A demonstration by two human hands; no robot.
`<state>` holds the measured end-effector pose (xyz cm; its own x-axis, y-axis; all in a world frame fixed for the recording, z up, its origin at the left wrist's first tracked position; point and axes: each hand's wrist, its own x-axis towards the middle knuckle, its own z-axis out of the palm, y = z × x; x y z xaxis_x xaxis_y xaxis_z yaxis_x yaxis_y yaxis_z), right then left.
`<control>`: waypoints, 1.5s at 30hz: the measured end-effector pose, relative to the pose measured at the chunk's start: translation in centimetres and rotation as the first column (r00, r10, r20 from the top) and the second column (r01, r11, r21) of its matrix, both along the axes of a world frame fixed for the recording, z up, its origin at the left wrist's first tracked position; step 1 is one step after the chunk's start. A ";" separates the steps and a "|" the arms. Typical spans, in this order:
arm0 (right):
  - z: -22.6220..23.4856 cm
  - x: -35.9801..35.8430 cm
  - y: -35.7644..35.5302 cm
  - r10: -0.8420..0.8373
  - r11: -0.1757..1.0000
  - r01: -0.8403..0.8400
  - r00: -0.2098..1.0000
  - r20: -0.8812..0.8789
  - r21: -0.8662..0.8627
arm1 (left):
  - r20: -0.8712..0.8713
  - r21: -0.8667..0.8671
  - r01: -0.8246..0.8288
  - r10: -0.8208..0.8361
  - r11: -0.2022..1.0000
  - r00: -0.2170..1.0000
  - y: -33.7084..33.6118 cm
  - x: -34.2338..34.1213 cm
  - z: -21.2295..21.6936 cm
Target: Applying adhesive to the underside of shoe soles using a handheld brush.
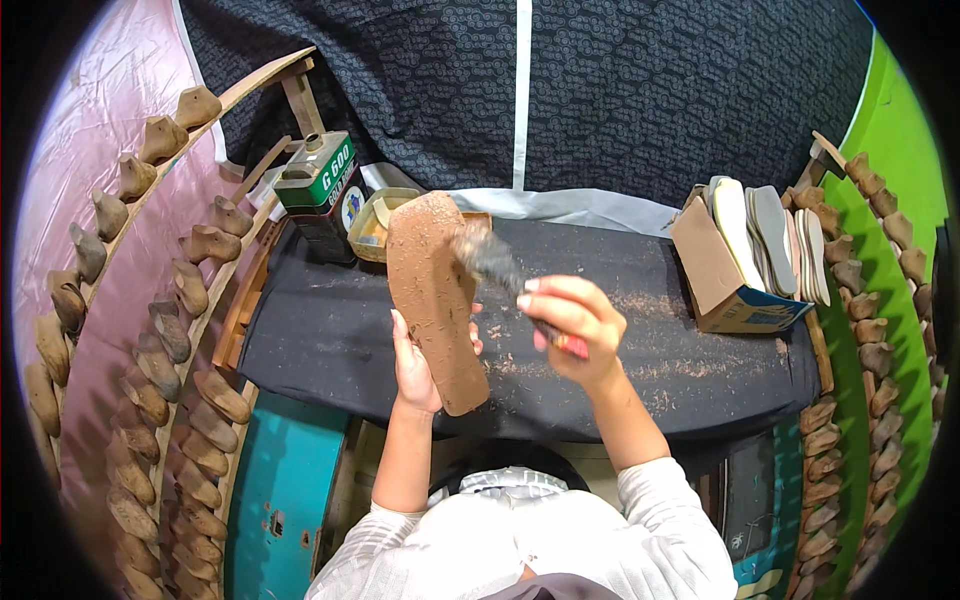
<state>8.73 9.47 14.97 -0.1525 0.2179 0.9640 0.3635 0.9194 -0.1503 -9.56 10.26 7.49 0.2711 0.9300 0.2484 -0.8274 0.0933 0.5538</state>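
Note:
My left hand (pixel 415 368) grips a long brown shoe sole (pixel 435 300) by its lower edges, thumb on one side and fingers on the other. The sole is tilted up above the table, and small crumbs dot its face. In my right hand (pixel 580 325) is a brush (pixel 505 270), pinched between thumb and fingers. Its dark, clumped bristles are at the sole's upper right edge, blurred by motion; I cannot tell whether they touch. A reddish handle end shows below my fingers.
Brown shavings litter the black-covered table (pixel 560 400). A green and black metal can (pixel 322 195) and a yellowish tray (pixel 372 225) stand at the back left. At the right sits a cardboard box (pixel 735 270) of soles. Wooden shoe lasts (pixel 190 285) line racks on both sides.

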 end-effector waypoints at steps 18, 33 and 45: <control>1.1 -0.1 2.3 -0.091 0.995 0.092 0.996 -0.020 0.040 | -0.059 -0.005 0.133 -0.133 0.991 0.989 0.2 -0.6 -1.5; -1.6 -0.8 -1.0 0.225 0.965 -0.215 0.973 0.058 -0.148 | -0.164 -0.180 -0.203 0.174 0.963 0.971 0.7 -0.4 0.0; -3.6 -2.0 -1.5 0.248 0.965 -0.236 0.963 0.109 -0.112 | 0.016 0.075 -0.068 0.067 0.995 0.998 2.3 -1.2 -1.6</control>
<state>6.76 8.02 11.40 -0.3259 0.2514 0.9114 0.1530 0.9653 -0.2115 -10.72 12.60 5.85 0.2042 0.9246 0.3215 -0.8377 -0.0049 0.5461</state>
